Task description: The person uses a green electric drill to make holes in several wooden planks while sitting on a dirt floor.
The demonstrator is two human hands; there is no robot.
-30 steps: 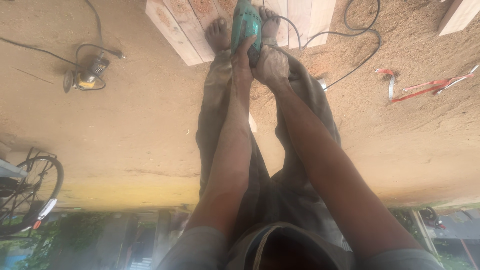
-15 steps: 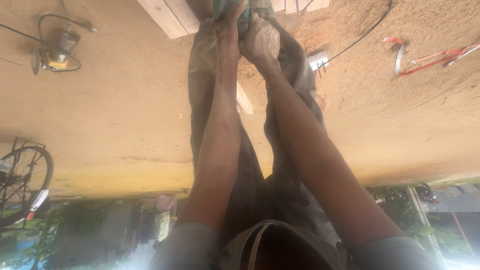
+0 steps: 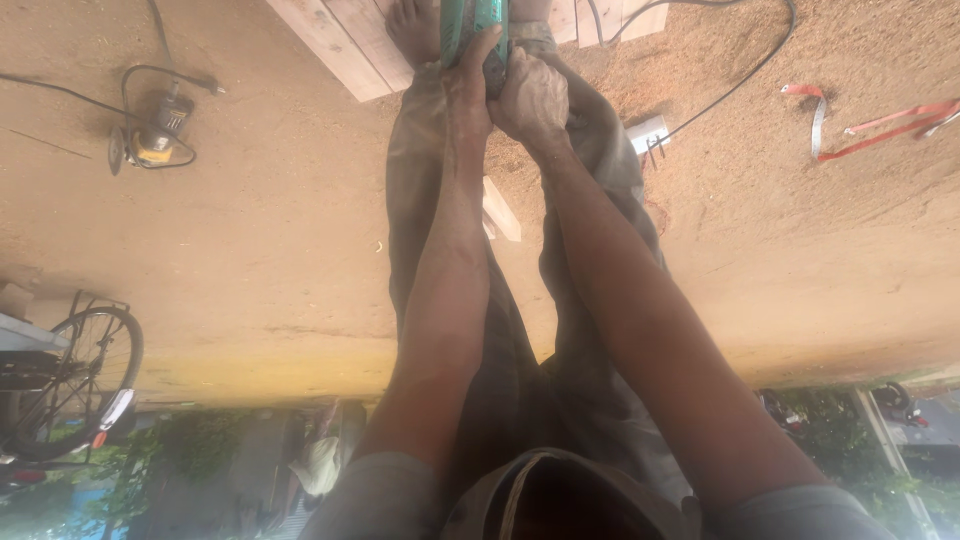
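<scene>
Head view, the only 1: the person bends far forward, so the ground fills the upper part of the picture. Both arms reach down to a green power tool [image 3: 473,30] at the top edge. The left hand [image 3: 468,85] lies along the tool's body with fingers stretched over it, closed on it. The right hand [image 3: 535,100] is wrapped in a tight fist just beside the left, on the tool's rear; exactly what part it grips is hidden.

The tool sits over pale wooden planks [image 3: 340,45], and a bare foot [image 3: 412,28] stands on those planks, touching distance from the tool on its left. A black cable [image 3: 745,75] runs from the tool to its right across sawdust-covered ground [image 3: 250,230]. Well to the tool's left lies a yellow-and-black grinder [image 3: 150,135] with its own cord. To the right of the tool lie red straps [image 3: 880,120] and a small white piece [image 3: 648,133]. A bicycle wheel [image 3: 75,380] shows far off at the left edge.

Risks, as I judge them: the bare foot is so close that a kick or slip of the tool could reach the toes; the trailing cable could snag; loose sawdust makes footing unsure.
</scene>
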